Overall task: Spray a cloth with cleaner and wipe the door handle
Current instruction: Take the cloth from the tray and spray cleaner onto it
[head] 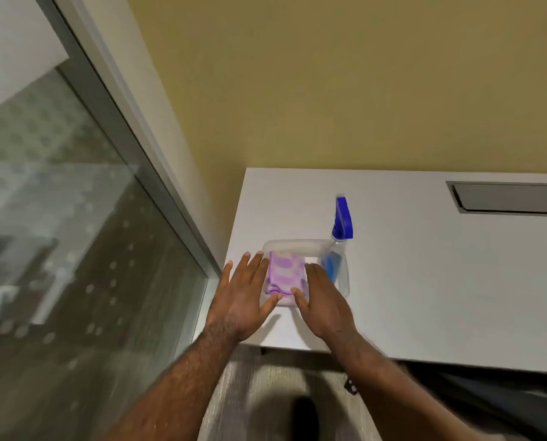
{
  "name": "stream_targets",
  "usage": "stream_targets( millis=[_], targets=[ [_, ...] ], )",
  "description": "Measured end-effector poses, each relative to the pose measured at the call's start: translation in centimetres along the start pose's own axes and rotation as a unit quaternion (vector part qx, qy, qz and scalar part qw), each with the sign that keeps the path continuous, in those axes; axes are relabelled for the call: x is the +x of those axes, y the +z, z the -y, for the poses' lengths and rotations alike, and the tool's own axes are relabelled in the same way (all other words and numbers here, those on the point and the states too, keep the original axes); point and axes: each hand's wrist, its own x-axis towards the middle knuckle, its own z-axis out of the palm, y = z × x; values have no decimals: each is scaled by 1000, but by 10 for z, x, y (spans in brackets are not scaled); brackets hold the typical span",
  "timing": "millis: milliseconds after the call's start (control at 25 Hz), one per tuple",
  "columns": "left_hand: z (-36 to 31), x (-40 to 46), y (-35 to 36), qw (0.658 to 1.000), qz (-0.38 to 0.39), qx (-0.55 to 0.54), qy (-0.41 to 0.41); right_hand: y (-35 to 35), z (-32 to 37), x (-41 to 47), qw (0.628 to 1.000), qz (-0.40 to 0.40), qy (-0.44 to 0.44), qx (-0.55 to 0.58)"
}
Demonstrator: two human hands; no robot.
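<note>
Hands flank the folded purple-and-white cloth [285, 274] in a clear plastic tub [293, 246] on the white desk [441, 281]: left hand [245, 297] and right hand [324, 300] spread flat, gripping nothing. Reaching carelessly could topple the adjacent blue-triggered spray bottle [340, 246]

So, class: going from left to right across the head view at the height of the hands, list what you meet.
glass door panel → left hand → purple cloth in the clear plastic container → right hand → spray bottle → bare white table
</note>
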Motion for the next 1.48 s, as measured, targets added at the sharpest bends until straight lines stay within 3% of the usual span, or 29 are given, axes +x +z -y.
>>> stream_targets(
  millis=[80,280,360,480,560,640,720,840,1000,1120,1280,1400,1480],
  targets=[
    [1,20,9,1000,9,0,-2,10,-5,20,996,40,18,79],
    [10,59,34,999,39,-10,-17,22,-8,65,992,101,16,69],
    [15,70,42,998,48,-33,-33,31,-9,77,997,40,16,66],
    [20,80,50,995,51,-65,-47,43,-13,92,994,59,3,-90],
    [21,83,55,995,42,-78,-34,54,-20,102,990,105,60,-67],
    [20,84,58,995,42,-92,-14,57,-22,114,984,109,140,27],
    [17,86,63,993,43,-112,-6,59,-22,121,980,95,163,59],
    [15,90,67,993,22,-120,-3,65,-23,124,983,95,157,-15],
    [18,90,67,993,12,-116,-1,67,-24,123,988,72,125,-57],
    [21,86,63,995,28,-99,-4,57,-17,113,992,36,121,25],
    [24,77,50,999,42,-28,-18,47,-1,86,975,-113,80,172],
    [22,66,25,998,9,-13,-61,35,13,70,972,-109,98,185],
    [17,59,7,990,-17,-74,-116,29,23,55,968,-131,92,192]
  ],
)
